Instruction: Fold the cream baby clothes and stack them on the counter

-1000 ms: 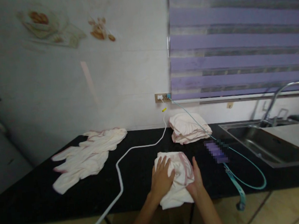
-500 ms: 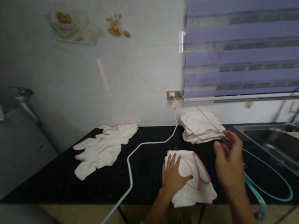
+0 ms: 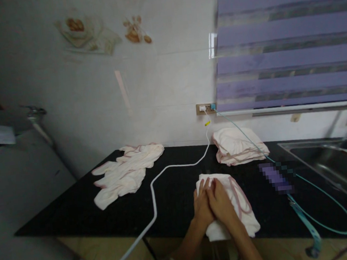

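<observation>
Here, the folded white cloth (image 3: 241,203) lies under the left hand (image 3: 203,207) and right hand (image 3: 221,201), fingers (image 3: 201,187) slightly bent; whether they pinch it, I cannot tell.

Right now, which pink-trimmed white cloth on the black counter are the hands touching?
The folded white cloth at the front: left hand and right hand rest on it. The spread white cloth and rear stack lie untouched.

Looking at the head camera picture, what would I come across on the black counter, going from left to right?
Rumpled white cloth → folded white cloth with left hand and right hand on it → blurred purple item → metal sink.
</observation>
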Available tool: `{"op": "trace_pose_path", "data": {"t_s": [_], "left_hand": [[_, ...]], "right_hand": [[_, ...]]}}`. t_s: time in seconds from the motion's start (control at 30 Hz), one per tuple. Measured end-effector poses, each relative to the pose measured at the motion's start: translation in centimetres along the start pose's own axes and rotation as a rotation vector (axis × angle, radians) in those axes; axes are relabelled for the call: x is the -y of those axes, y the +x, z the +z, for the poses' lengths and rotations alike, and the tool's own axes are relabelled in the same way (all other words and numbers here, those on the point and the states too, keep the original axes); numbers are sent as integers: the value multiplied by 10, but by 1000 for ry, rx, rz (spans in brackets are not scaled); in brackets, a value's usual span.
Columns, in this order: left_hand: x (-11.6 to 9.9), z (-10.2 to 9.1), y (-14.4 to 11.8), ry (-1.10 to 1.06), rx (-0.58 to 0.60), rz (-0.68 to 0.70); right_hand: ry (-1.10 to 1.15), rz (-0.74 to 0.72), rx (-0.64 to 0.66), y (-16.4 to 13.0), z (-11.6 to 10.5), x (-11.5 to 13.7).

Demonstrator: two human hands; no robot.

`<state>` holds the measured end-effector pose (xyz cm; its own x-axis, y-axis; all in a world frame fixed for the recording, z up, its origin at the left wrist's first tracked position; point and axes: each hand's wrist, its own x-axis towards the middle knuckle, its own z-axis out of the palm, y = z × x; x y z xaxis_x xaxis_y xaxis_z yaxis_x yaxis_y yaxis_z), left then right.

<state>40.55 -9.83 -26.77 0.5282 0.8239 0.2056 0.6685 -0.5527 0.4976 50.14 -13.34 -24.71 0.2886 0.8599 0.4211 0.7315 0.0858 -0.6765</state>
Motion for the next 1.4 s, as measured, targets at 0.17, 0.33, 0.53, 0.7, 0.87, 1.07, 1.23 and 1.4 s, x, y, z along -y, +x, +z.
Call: {"op": "trace_pose_path", "data": {"t_s": [0.17, 0.33, 0.53, 0.7, 0.87, 1.07, 1.23, 1.4], "left_hand": [[-9, -1, -1, 109, -60, -78], [-12, 1, -2, 97, -40, -72], [-13, -6, -4, -13, -45, -105], [-11, -3, -2, -123, -152, -145], [-5, 5, 5, -146, -277, -319], [-6, 4, 5, -153, -264, -319], [-4, -2, 2, -175, -268, -275], [1, -4, 1, -239, -292, -221]], "right_hand": [[-189, -160, 91, -2, -21, -41], [-415, -65, 103, -9, -27, -48], [-565, 142, 119, -13, -42, -60], [-638, 249, 116, -19, -49, -94], [-640, 237, 119, -20, -47, -93], [-569, 214, 64, -21, -49, -94], [-440, 214, -49, -20, -52, -100], [-466, 125, -173, -1, -60, -91]]}}
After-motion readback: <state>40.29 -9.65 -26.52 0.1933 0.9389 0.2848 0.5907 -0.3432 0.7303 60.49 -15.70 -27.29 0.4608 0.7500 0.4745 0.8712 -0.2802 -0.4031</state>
